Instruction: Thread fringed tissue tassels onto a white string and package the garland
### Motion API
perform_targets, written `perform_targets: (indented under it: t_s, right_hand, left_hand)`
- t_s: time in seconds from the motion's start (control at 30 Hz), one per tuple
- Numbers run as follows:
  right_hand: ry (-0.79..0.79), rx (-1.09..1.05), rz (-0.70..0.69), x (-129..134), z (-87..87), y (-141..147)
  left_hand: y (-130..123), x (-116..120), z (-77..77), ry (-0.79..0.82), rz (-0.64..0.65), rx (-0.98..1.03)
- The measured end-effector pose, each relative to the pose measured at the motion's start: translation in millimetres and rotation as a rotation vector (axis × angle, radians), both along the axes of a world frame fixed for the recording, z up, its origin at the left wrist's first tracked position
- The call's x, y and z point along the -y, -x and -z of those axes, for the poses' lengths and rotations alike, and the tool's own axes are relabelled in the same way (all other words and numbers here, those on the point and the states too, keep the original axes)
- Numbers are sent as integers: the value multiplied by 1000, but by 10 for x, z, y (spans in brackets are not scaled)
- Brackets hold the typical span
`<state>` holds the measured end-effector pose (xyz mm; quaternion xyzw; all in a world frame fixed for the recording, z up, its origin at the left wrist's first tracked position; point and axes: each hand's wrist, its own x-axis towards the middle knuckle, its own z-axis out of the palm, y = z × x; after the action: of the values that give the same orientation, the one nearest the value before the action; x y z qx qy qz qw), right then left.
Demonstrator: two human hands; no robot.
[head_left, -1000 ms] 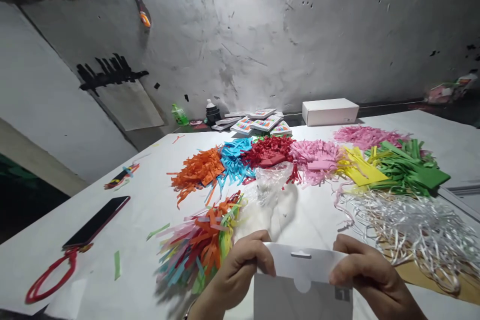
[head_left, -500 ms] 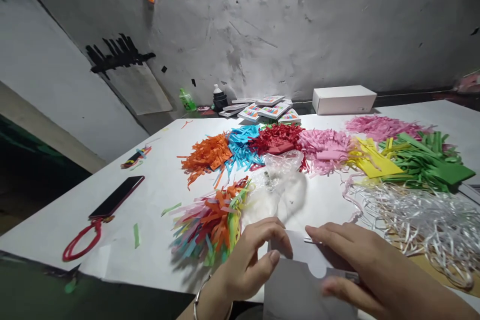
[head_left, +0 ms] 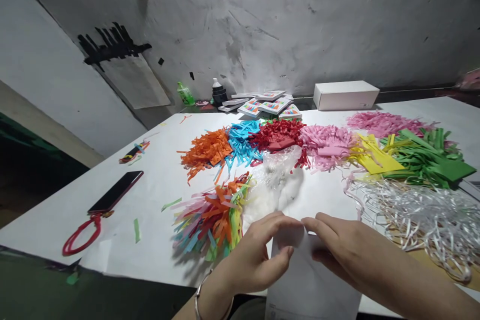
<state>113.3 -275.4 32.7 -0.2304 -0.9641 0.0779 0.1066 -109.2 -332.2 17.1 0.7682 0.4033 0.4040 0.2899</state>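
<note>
A white folded paper or card piece (head_left: 313, 290) lies at the table's front edge, beneath both hands. My left hand (head_left: 262, 252), with a bangle at the wrist, curls round its upper left part, thumb and fingers closed on it. From the right, my right hand (head_left: 337, 245) presses its fingers together on the upper edge, close to the left fingertips. Just left of the hands is a multicoloured bundle of paper strips (head_left: 213, 217). Behind them sits crumpled clear plastic (head_left: 273, 172). The hands hide part of the white piece's top.
Orange (head_left: 208, 150), blue, red, pink, yellow and green (head_left: 435, 160) paper tassels span the table. White stringy strips (head_left: 431, 220) lie at right. A phone (head_left: 116, 192) with a red loop is at left. Printed cards (head_left: 273, 105) and a white box (head_left: 345, 95) stand by the wall.
The upper flap with its rounded notch is no longer visible, and the white piece now shows a plain face. My hands have come closer together at its top.
</note>
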Motion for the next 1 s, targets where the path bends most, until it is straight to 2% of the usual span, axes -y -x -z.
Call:
perform_targets:
  t_s: [0.13,0.23,0.57,0.77,1.0]
  right_hand:
    - [-86,10,-44,-47,105,-25]
    - [-77,10,-44,-79,135,-33]
    - [161,-22,36,-45,-2,-16]
    - [278,-20,144,-35,-71,10]
    - [502,-24,151,-142,-207,75]
  left_hand:
    - [15,-9,21,15,12,-30]
    - [27,-9,43,21,11,-47]
    - [9,-28,74,-18,3,-22]
    - [-9,-18,92,6,7,-40]
    - [-48,-4,49,22,59,-23]
